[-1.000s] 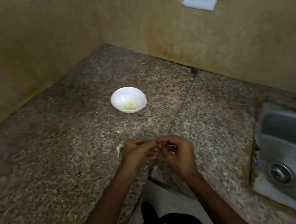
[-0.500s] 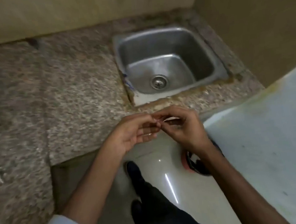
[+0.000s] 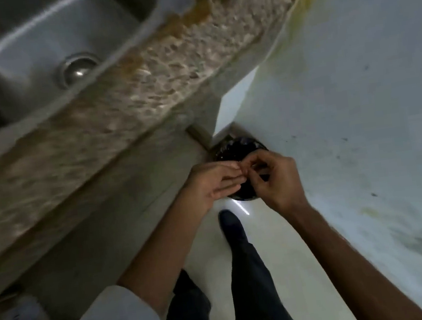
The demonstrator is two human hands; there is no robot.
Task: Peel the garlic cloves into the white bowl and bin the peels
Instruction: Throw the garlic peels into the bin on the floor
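Note:
My left hand (image 3: 213, 185) and my right hand (image 3: 276, 178) meet fingertip to fingertip just above a round bin with a black liner (image 3: 237, 144) on the floor. Both pinch a small garlic clove where the fingers touch. The clove is almost wholly hidden by the fingertips, so I cannot tell how much skin is on it. My right hand's fingers are curled; my left hand's fingers lie straighter, with the thumb on top. The white bowl is out of view.
The granite counter edge (image 3: 121, 101) with the steel sink (image 3: 36, 45) runs across the upper left. A white wall or panel (image 3: 356, 87) rises close on the right. My dark trouser leg and shoe (image 3: 233, 226) stand on the pale floor below the hands.
The view has swung from the counter and bowl to the right and down to the floor bin. Both hands, still joined on the clove, have moved off the counter to above the bin.

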